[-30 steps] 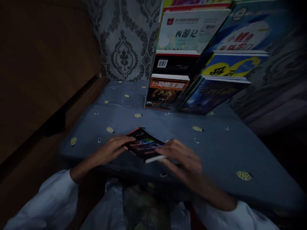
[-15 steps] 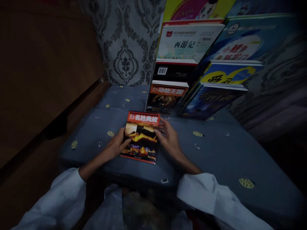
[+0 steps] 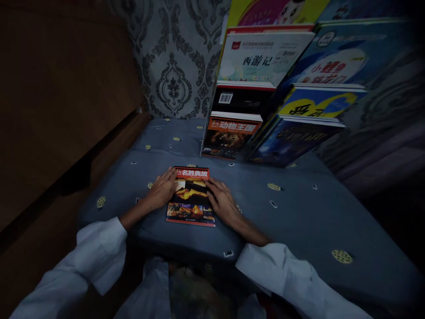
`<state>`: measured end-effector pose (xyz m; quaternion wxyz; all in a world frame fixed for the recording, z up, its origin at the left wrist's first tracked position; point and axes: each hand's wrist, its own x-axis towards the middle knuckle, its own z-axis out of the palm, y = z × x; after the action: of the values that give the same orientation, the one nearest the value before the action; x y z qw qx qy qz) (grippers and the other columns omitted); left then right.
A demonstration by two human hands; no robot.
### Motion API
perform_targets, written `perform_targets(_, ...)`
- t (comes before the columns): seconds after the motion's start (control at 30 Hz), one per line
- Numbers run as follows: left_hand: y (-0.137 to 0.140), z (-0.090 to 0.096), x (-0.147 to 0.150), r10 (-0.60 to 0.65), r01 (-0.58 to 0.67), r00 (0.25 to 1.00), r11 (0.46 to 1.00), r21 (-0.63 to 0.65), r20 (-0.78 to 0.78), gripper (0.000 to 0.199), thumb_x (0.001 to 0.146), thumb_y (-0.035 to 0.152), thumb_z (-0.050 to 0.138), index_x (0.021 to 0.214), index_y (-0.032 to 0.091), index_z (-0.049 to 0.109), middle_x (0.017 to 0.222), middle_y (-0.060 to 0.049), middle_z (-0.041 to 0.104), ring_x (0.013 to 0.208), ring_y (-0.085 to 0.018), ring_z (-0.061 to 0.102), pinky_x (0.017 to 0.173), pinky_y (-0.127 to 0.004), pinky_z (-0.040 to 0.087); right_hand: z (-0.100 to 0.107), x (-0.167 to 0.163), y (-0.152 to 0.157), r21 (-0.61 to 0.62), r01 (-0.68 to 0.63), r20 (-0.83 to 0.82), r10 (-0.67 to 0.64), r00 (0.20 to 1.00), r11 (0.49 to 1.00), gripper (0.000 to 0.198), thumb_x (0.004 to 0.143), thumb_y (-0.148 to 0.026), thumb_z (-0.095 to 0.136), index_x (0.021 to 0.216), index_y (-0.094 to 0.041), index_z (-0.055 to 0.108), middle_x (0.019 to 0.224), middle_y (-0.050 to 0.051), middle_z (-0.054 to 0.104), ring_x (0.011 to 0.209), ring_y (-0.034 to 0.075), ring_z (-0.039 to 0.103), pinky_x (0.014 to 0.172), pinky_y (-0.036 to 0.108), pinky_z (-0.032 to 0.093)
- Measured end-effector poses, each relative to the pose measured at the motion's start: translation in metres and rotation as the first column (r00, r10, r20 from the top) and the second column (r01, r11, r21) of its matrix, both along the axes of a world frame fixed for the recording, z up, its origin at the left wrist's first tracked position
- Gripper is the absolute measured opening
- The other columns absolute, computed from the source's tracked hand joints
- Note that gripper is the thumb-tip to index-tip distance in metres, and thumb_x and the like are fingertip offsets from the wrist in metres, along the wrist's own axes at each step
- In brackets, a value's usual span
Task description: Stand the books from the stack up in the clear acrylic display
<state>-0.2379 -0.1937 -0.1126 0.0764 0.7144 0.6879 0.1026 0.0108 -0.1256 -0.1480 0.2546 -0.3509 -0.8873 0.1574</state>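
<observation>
A book (image 3: 191, 195) with a red title band and golden landscape photos on its cover lies flat on a dark blue, patterned cloth. My left hand (image 3: 162, 188) rests along its upper left edge, fingers stretched out and touching the cover. On the opposite side, my right hand (image 3: 224, 201) lies with its extended fingertips on the right edge of the cover. Both hands are open, neither gripping the book. The undersides of the palms are hidden.
Behind the book stands a rack of upright books, among them a lion-cover book (image 3: 230, 135), a white book (image 3: 265, 57) and a dark blue book (image 3: 295, 139). A brown wooden panel (image 3: 66, 88) rises at the left. Patterned wallpaper (image 3: 174, 84) covers the back wall.
The book has gone from being held tilted up between my hands to lying flat on the cloth. My fingers have loosened and flattened onto its side edges.
</observation>
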Motion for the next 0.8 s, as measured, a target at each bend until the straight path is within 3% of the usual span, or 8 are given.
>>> perform_targets(0.17,0.012,-0.002,0.003,-0.043,0.043,0.999,0.999,-0.008,-0.030,0.050,0.101,0.028,0.031,0.147,0.009,0.037,0.159,-0.017,0.033,0.150,-0.024,0.027,0.118,-0.045,0.030,-0.002,0.000,-0.001,-0.003,-0.003,0.005,0.003,1.000,1.000,0.047,0.098,-0.026,0.038,0.141,-0.020,0.055,0.144,0.015,0.055,0.133,0.031,0.049,0.108,0.056,0.042)
perform_targets(0.37,0.037,-0.009,0.010,-0.196,0.197,0.980,0.979,0.057,-0.025,0.047,0.102,0.030,0.033,0.145,0.012,0.040,0.157,-0.017,0.038,0.148,-0.025,0.032,0.120,-0.045,0.028,-0.001,0.000,-0.001,0.008,0.004,0.017,-0.004,1.000,1.000,0.046,0.098,-0.025,0.039,0.139,-0.018,0.056,0.144,0.016,0.055,0.133,0.030,0.050,0.109,0.055,0.041)
perform_targets(0.57,0.057,-0.004,0.030,-0.272,0.272,0.962,0.962,0.009,-0.012,0.046,0.102,0.027,0.032,0.143,0.008,0.044,0.155,-0.017,0.039,0.148,-0.024,0.032,0.121,-0.043,0.026,-0.001,0.000,-0.002,0.014,-0.001,0.017,0.001,1.000,1.000,0.046,0.097,-0.024,0.039,0.141,-0.020,0.055,0.143,0.015,0.056,0.132,0.031,0.050,0.108,0.057,0.041)
perform_targets(0.8,0.075,-0.003,0.049,-0.373,0.373,0.927,0.928,0.002,-0.021,0.046,0.104,0.026,0.028,0.144,0.014,0.045,0.155,-0.013,0.041,0.147,-0.020,0.034,0.119,-0.042,0.026,0.000,-0.001,-0.002,0.018,-0.006,0.002,0.006,1.000,1.000,0.045,0.096,-0.023,0.040,0.138,-0.018,0.057,0.143,0.017,0.055,0.133,0.031,0.050,0.107,0.056,0.043)
